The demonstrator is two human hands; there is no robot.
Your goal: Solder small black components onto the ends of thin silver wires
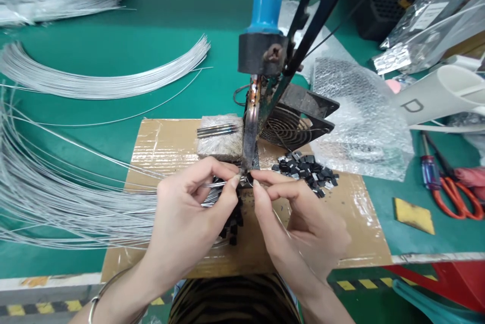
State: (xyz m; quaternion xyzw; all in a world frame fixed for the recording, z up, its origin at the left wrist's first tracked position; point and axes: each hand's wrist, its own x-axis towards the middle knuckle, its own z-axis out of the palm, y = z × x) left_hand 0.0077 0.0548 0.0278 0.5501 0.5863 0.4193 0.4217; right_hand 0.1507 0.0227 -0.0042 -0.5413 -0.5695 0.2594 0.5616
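My left hand (195,207) is closed, thumb and forefinger pinching a thin grey cable (212,184) whose end points right, just under the soldering iron's tip. Close beside it, my right hand (299,218) is also closed, pinching a thin silvery solder wire (281,223) that runs down across the palm. The blue-handled soldering iron (268,3) is held tip down in a black stand arm (316,5). Its tip ends right between my fingertips, where the small joint is mostly hidden. Cables with black connector ends (233,225) lie below my left fingers.
Loose black connectors (308,170) are piled on the cardboard (364,233). Behind them stands a small fan (291,122). A wrapped block (220,137) bears spare tips. Cable bundles (106,84) lie left. At right are a yellow sponge (414,215), orange-handled scissors (456,200) and bubble wrap (356,117).
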